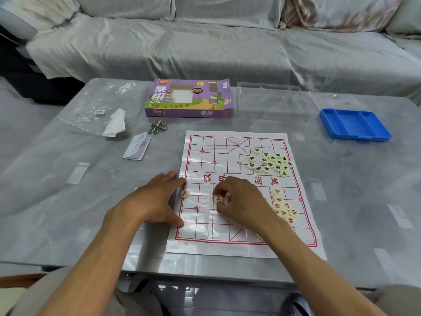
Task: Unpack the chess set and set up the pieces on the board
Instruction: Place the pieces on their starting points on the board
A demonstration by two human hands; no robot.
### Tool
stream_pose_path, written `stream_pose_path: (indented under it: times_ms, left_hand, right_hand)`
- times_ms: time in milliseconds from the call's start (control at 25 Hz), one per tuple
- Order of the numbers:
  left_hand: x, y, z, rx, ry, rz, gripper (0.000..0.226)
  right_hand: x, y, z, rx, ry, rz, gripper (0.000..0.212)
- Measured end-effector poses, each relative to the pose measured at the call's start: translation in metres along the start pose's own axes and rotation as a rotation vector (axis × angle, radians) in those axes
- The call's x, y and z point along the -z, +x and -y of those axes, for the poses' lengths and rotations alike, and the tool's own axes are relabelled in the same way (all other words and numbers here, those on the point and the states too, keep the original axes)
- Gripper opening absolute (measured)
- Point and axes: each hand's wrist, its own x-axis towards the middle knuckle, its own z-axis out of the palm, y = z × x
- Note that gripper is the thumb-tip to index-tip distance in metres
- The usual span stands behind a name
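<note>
At the far left of the grey table (68,183), a clear plastic bag (100,106) with a small white label lies flat, a crumpled white tissue (115,124) on its near edge. Right of that sit a folded printed leaflet (136,147) and a tangle of metal ring puzzles (157,128); the leaflet's print is too small to read. Behind them stands the purple xiangqi box (189,99), open at its right end, printed with "象棋", "XIANG QI" and an orange brand tag that looks like "XCASI".

The left hand (155,199) lies palm down across the left edge of the paper xiangqi board (239,245), fingers held loosely together and thumb out along the near side, gripping nothing. Just off its fingertips a red-lettered piece (185,193) rests on the board's left border line. The board is white with a red grid, red river characters across its middle, and "3.0cm" printed at the near-left margin.

The right hand (243,201) is over the board's middle, thumb and forefinger pinching a second red-lettered piece (219,198) that sits on the same row, other fingers curled.

Further right, a loose heap of black-lettered pieces (271,163) covers the far-right part of the board, and a smaller cluster of red-lettered pieces (284,208) lies near the right edge. Off the board, an empty-looking clear plastic tray (271,101) stands beside the box, and a blue compartment tray (355,125) sits at the far right.
</note>
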Motion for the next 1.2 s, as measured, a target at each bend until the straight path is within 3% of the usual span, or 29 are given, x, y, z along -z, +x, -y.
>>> stream_pose_path:
  times_ms: [440, 600, 720, 920, 1200]
  left_hand:
    - [0.002, -0.002, -0.003, -0.009, 0.025, -0.014, 0.112]
    - [0.000, 0.001, 0.002, -0.007, 0.009, -0.011, 0.114]
    - [-0.002, 0.002, 0.003, -0.028, 0.004, -0.021, 0.114]
    - [0.000, 0.005, 0.000, -0.037, 0.027, -0.017, 0.114]
    - [-0.006, 0.009, 0.007, -0.018, -0.023, -0.014, 0.119]
  right_hand:
    - [-0.019, 0.009, -0.004, -0.026, 0.099, -0.050, 0.021]
    - [-0.007, -0.002, -0.002, -0.017, 0.115, -0.028, 0.032]
    - [0.033, -0.020, -0.022, -0.127, 0.146, -0.024, 0.030]
    - [0.071, -0.048, -0.086, -0.441, -0.041, -0.133, 0.018]
    - [0.038, -0.032, -0.085, -0.457, -0.120, -0.186, 0.020]
